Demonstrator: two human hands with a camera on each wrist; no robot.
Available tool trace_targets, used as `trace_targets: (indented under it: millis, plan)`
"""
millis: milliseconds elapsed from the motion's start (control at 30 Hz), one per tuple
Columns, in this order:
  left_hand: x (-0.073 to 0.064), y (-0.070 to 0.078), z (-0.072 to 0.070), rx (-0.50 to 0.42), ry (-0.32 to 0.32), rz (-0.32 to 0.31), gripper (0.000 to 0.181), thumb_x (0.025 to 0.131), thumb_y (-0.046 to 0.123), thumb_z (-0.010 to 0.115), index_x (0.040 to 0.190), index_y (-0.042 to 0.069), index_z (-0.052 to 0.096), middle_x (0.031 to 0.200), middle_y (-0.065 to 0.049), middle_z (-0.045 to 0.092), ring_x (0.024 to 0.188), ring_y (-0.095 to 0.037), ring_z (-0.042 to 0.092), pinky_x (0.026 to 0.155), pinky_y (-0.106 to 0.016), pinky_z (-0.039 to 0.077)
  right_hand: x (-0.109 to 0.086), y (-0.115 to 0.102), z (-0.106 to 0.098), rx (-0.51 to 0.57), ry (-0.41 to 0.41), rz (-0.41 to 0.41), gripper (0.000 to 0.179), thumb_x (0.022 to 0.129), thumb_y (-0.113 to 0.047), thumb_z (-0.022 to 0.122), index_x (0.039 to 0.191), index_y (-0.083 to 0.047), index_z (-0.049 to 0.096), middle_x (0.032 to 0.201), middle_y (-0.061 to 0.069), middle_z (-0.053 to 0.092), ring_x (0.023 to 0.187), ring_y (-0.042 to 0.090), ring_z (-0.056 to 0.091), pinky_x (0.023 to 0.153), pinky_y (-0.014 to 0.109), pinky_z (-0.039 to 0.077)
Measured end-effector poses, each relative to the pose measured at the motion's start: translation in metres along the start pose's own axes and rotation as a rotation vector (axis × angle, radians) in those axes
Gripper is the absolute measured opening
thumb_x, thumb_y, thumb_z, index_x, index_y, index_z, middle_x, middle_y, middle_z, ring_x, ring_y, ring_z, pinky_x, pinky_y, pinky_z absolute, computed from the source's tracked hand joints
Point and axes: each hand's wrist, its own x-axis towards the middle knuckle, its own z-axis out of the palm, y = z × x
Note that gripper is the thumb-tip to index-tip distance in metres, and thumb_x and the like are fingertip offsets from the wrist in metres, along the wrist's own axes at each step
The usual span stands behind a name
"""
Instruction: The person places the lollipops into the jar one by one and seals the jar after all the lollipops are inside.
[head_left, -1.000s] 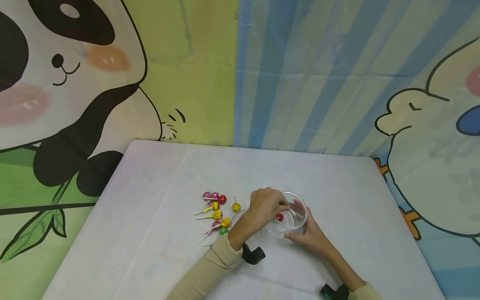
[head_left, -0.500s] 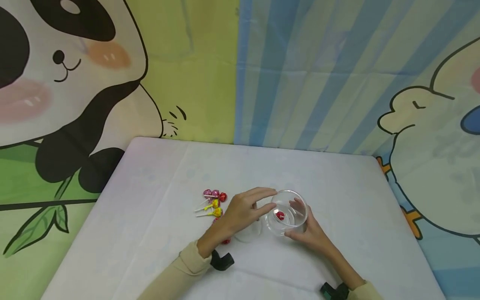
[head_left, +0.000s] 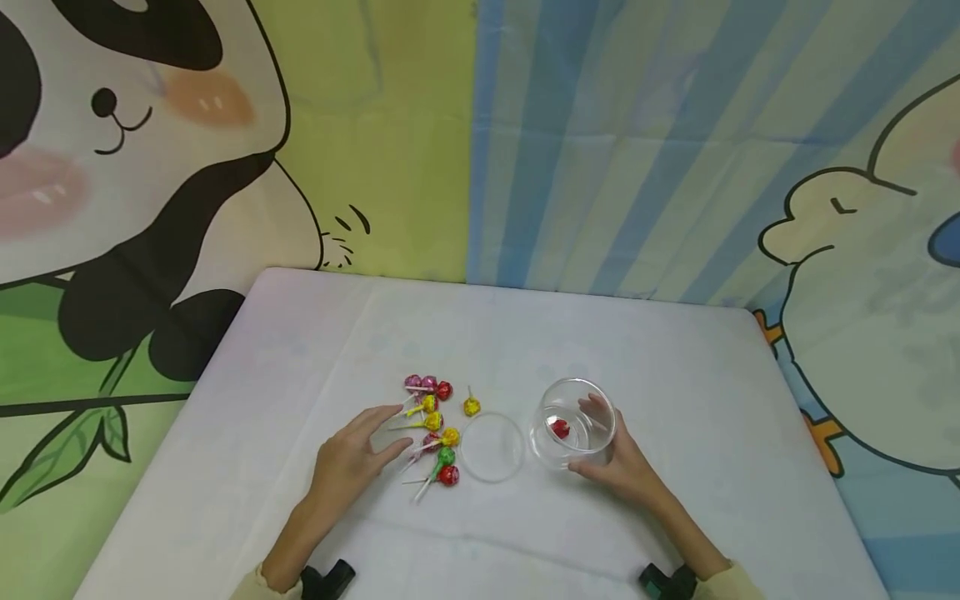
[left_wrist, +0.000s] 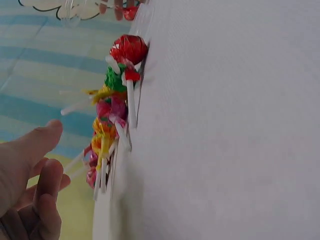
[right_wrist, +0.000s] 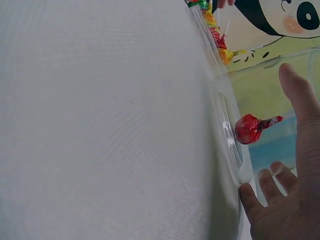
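Left hand [head_left: 347,460] released with its fingers parted, near a loose group of colourful lollipops [head_left: 432,422] on the white tabletop [head_left: 660,358], right hand [head_left: 628,468] grasping a clear jar [head_left: 550,452], one red lollipop [head_left: 559,428] inside it, clear round lid [head_left: 491,481] lying between jar and group.

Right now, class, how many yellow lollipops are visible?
4: clustered, a far yellow lollipop, a middle one, a near one; a lone one to their right. Others may be hidden.
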Motion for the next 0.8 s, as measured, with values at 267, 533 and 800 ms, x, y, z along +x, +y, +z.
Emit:
trace_targets:
  millis: [267, 533, 800]
  plan:
    - [-0.014, -0.002, -0.007, -0.051, -0.266, -0.216, 0.066, 0.072, 0.038, 0.084, 0.131, 0.025, 0.06, 0.104, 0.009, 0.074, 0.04, -0.002, 0.038, 0.042, -0.019, 0.031, 0.001, 0.0, -0.002, 0.005, -0.01, -0.013, 0.099, 0.068, -0.013, 0.088, 0.148, -0.019, 0.029, 0.144, 0.013, 0.048, 0.132, 0.012, 0.043, 0.105, 0.003, 0.02]
    - [-0.015, 0.005, 0.0, 0.061, -0.347, -0.254, 0.039, 0.071, 0.035, 0.085, 0.107, 0.025, 0.073, 0.08, 0.02, 0.065, 0.061, 0.0, 0.046, 0.053, -0.019, 0.034, 0.003, -0.002, -0.003, -0.001, 0.0, -0.009, 0.098, 0.068, -0.012, 0.087, 0.147, -0.018, 0.03, 0.144, 0.011, 0.049, 0.132, 0.005, 0.043, 0.104, 0.002, 0.021]
    - [-0.014, 0.012, 0.001, 0.166, -0.354, -0.21, 0.02, 0.075, 0.029, 0.082, 0.093, 0.023, 0.076, 0.078, 0.015, 0.062, 0.058, -0.003, 0.042, 0.05, -0.021, 0.032, 0.002, -0.001, -0.002, -0.027, 0.0, 0.006, 0.097, 0.068, -0.015, 0.088, 0.147, -0.017, 0.031, 0.144, 0.012, 0.049, 0.133, 0.02, 0.043, 0.104, 0.002, 0.019]
